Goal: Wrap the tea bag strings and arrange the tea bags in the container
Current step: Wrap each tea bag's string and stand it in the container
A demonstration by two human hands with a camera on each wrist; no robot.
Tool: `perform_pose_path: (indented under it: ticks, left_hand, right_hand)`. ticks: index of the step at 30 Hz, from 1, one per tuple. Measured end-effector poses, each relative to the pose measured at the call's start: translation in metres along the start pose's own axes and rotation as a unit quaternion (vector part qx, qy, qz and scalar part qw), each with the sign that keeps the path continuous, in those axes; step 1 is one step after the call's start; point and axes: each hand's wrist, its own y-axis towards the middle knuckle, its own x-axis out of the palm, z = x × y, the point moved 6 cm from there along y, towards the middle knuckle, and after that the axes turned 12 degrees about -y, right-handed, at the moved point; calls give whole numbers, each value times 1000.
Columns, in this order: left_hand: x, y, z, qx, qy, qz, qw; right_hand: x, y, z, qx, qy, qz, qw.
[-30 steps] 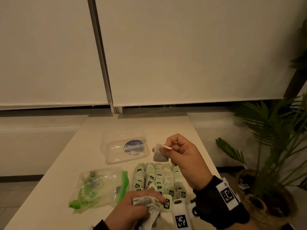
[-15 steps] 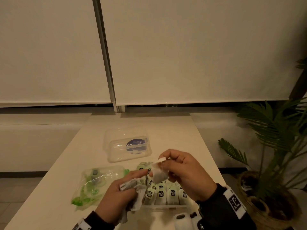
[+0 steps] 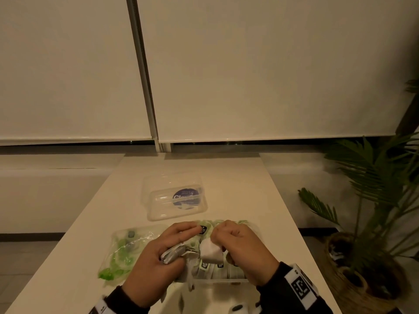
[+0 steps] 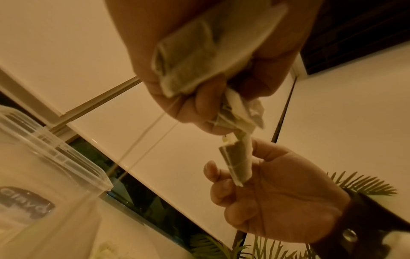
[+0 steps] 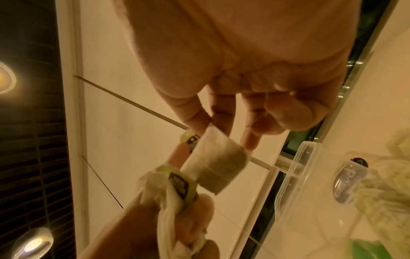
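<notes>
Both hands over the container (image 3: 229, 281) of tea bags, near desk (image 3: 247, 191) edge. Right hand (image 3: 243, 250) pinches a rolled tea bag (image 3: 210, 251) by thumb and forefinger. Left hand (image 3: 158, 259) clutches a bunch of loose tea bags (image 3: 173, 254), its forefinger extended, carrying a tag (image 3: 203, 230). Clear lid (image 3: 174, 200) lies beyond; green plastic packet (image 3: 127, 250) left of the container

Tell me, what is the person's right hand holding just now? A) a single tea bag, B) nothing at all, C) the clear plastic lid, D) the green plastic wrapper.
A: the right hand pinches a single tea bag between its fingertips above the container of arranged bags, while the clear lid and the green wrapper lie untouched on the table.
</notes>
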Motion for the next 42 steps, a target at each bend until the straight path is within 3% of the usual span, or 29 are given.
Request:
perform_pose_path:
  ticks: [4,9,13,16,20,23,29,33,38,42]
  left_hand:
    - [1,-4,5,34,35,-32,998]
    - [1,-6,9,77,72,-86,991]
    - [1,-6,12,107,91,-135,981]
    - [-6,-7,7,70,43,-90,993]
    - [-14,-14,-20,-14,-85,20,996]
    - [-6,-17,-35,-58,-116,40,991]
    - [-13,-19,-45,-83,-46,42,995]
    - [-16,-19,-41,-85,16,42,995]
    - [-11,-16,-36,-62,83,8,995]
    - [-11,-15,-41,-59,111,5,992]
  right_hand:
    - [1,2,9,27,21,-7,999]
    - [6,3,15,68,155,-65,983]
    - [10,0,16,60,169,-119,977]
    - [9,1,15,35,168,-108,979]
    - [3,7,13,-11,114,-21,993]
    - [10,7,5,-48,76,-3,996]
    - [22,14,0,-122,-79,-17,989]
    - [19,18,0,-155,-169,12,973]
    - [23,29,2,-101,-156,-40,982]
    - [20,36,-3,-111,-183,-56,975]
